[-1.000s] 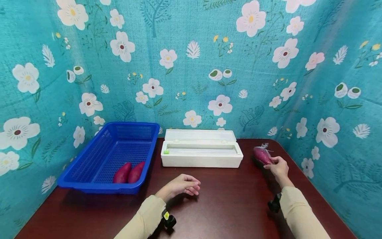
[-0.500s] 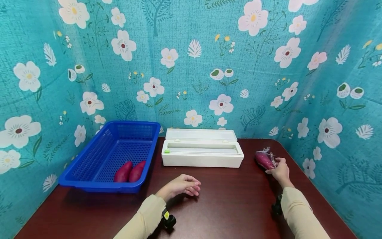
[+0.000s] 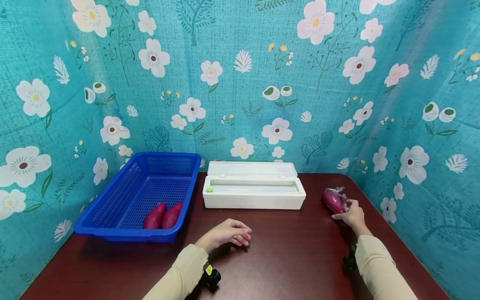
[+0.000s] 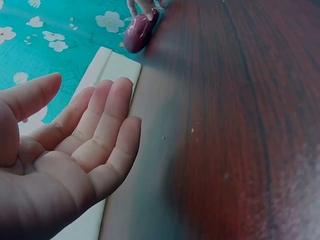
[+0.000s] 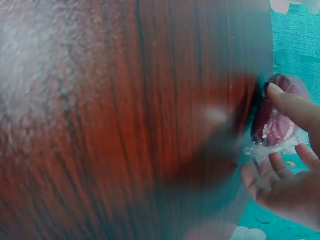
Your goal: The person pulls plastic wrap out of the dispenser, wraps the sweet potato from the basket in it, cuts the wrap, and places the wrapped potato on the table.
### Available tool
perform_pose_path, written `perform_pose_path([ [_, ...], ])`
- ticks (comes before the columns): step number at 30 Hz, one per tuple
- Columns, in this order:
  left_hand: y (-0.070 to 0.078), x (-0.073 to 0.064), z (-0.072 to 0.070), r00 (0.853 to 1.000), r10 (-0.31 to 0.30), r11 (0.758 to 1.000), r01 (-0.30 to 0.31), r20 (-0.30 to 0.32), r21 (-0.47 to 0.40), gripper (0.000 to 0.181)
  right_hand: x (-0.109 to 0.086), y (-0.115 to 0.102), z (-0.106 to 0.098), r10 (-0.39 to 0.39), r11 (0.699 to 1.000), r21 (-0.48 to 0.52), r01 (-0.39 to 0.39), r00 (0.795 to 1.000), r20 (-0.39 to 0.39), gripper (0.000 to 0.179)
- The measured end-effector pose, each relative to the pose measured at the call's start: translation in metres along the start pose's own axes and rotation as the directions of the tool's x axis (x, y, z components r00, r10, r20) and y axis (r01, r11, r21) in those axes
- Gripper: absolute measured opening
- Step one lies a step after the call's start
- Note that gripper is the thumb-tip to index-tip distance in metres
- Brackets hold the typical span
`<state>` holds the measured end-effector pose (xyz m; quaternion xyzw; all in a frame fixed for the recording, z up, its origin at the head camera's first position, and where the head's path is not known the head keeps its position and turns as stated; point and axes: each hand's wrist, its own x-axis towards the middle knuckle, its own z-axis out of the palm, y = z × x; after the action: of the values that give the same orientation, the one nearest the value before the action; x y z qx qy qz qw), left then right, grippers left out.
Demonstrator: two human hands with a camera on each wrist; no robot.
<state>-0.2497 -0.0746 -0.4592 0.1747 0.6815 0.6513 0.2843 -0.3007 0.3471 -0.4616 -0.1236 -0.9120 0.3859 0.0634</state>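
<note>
At the table's far right, my right hand (image 3: 350, 214) holds a purple-red sweet potato (image 3: 333, 201) wrapped in clear cling film. In the right wrist view the thumb lies against the sweet potato (image 5: 275, 122), and the fingers are at the crinkled film on its lower end. My left hand (image 3: 226, 233) hovers near the table's middle with nothing in it, palm turned sideways and fingers loosely bent. Behind it stands a white cling film dispenser (image 3: 255, 201) with its lid raised. Two unwrapped sweet potatoes (image 3: 154, 216) lie in the near right corner of a blue basket (image 3: 138, 234).
The dark reddish-brown table (image 3: 285, 250) runs back to a teal floral curtain (image 3: 240, 116), which also closes off both sides. A green slider (image 3: 209, 190) sits at the dispenser's left end. The basket takes up the table's left side.
The wrapped sweet potato has shifted slightly right and toward me, turning a little with my right hand. My left hand has stayed almost still.
</note>
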Motion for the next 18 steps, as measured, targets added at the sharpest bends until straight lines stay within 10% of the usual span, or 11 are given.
perform_pose_path([
  [18,0.012,0.002,-0.001,0.980,0.085,0.982,-0.052,-0.179,0.181,0.029,-0.009,-0.046,-0.002,-0.126,0.989,-0.103,0.111,0.980,-0.153,0.079],
])
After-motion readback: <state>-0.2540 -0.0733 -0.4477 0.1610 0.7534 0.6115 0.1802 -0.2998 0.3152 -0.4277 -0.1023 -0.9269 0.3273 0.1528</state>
